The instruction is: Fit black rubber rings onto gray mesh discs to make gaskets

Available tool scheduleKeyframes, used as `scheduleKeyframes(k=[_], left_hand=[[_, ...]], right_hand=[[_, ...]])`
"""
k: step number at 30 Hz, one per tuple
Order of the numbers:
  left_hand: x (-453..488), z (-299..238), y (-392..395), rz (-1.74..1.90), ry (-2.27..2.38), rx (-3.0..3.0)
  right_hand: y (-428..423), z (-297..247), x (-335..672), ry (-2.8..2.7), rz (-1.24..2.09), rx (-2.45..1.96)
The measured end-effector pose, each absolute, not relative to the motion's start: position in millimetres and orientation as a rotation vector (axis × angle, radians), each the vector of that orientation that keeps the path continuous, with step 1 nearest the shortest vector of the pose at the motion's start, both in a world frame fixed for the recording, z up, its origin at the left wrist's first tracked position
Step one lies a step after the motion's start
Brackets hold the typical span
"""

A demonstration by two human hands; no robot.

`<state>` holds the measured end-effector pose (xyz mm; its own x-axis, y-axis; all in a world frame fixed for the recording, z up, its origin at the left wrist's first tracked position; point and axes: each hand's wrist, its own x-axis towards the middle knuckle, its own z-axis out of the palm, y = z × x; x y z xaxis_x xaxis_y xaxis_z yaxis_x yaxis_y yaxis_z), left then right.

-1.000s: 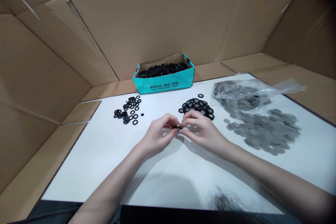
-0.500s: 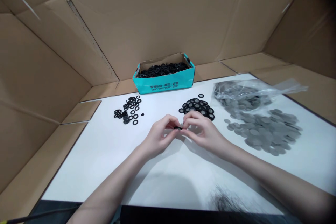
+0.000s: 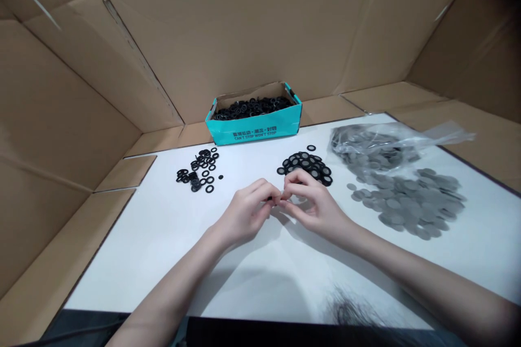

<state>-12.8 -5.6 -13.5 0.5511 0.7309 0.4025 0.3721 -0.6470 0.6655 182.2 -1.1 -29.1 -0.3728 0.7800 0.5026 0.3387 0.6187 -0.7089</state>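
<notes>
My left hand [image 3: 249, 210] and my right hand [image 3: 315, 203] meet fingertip to fingertip above the white table. Both are closed in a pinch around a small black ring gasket [image 3: 269, 198], mostly covered by the fingers. Whether a grey disc sits inside it cannot be seen. Just behind my right hand lies a pile of black rings with grey discs in their centres [image 3: 305, 161]. Loose black rings [image 3: 209, 188] are scattered to the left. On the right spreads a heap of flat grey round discs [image 3: 419, 203].
A turquoise box [image 3: 256, 131] full of black rings stands at the back. A clear plastic bag [image 3: 374, 146] of grey discs lies behind the heap. Cardboard walls [image 3: 260, 27] surround the white table [image 3: 142, 249]. One small dark disc [image 3: 221, 177] lies near the loose rings.
My left fingers have curled further over the ring, and less of it shows. The fingertips of both hands have shifted slightly; the piles are unchanged.
</notes>
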Motion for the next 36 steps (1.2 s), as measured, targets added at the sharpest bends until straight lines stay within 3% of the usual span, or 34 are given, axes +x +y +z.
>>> scheduleKeyframes(k=[17, 36], left_hand=[[-11, -24, -4, 0.981, 0.956, 2.026], [-9, -14, -8, 0.881, 0.967, 2.291]], right_hand=[[4, -31, 186, -1.993, 0.501, -0.889], [1, -33, 181, -1.998, 0.379, -0.792]])
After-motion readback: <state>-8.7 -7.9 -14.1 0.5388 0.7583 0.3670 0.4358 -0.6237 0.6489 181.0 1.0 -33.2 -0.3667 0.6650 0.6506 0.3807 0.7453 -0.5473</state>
